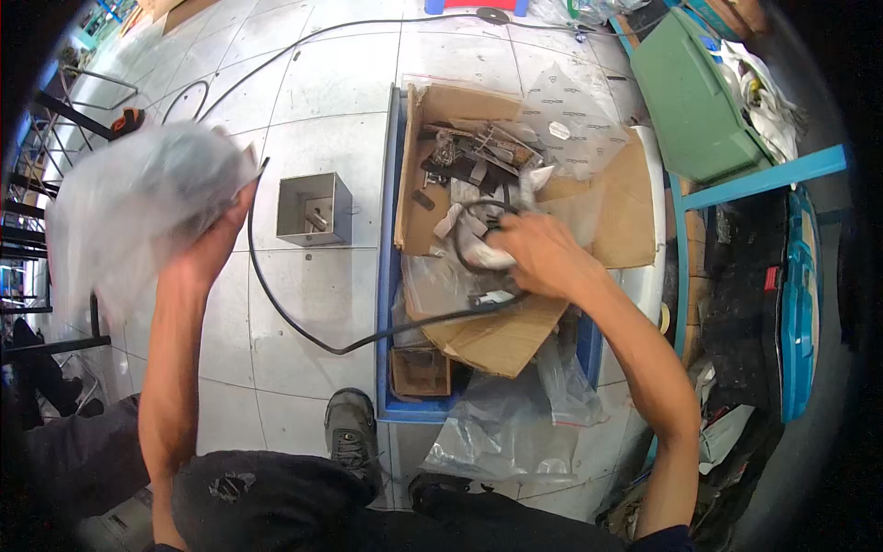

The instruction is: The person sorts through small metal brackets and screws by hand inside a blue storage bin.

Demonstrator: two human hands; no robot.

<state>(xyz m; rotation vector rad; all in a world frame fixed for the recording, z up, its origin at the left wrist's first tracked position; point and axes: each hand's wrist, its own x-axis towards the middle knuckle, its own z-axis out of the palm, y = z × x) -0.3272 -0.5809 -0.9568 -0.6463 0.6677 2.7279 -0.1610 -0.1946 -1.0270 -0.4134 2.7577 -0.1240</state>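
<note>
The left hand [216, 235] was clamped on a clear plastic bag [138, 198], raised above the floor, with the bulk of the bag at 10 o'clock from the palm; motion blur obscured the greyish contents. The right hand [543, 253] was lowered into an open cardboard box [460, 104], fingers curled down at a white piece [487, 257] at 9 o'clock; whether they were closed on it could not be told. A loop of black cable [337, 350] lay around the white piece, and a length of cable crossed the box edge at 8 o'clock from the right hand, then curved up toward the left hand. Small metal parts [492, 147] lay in the box at 11 o'clock from the right hand. The box sat in a blue tray [382, 340], its loose flap [506, 345] at 6 o'clock, with a clear sheet of plastic [501, 437] farther out in the same direction. At 3 o'clock from the left hand, an open square metal box [338, 216] stood on the tiled floor [349, 78], containing small pieces. A green bin [694, 110] stood between 1 and 2 o'clock from the right hand, and a teal case [803, 308] at 3 o'clock.
</note>
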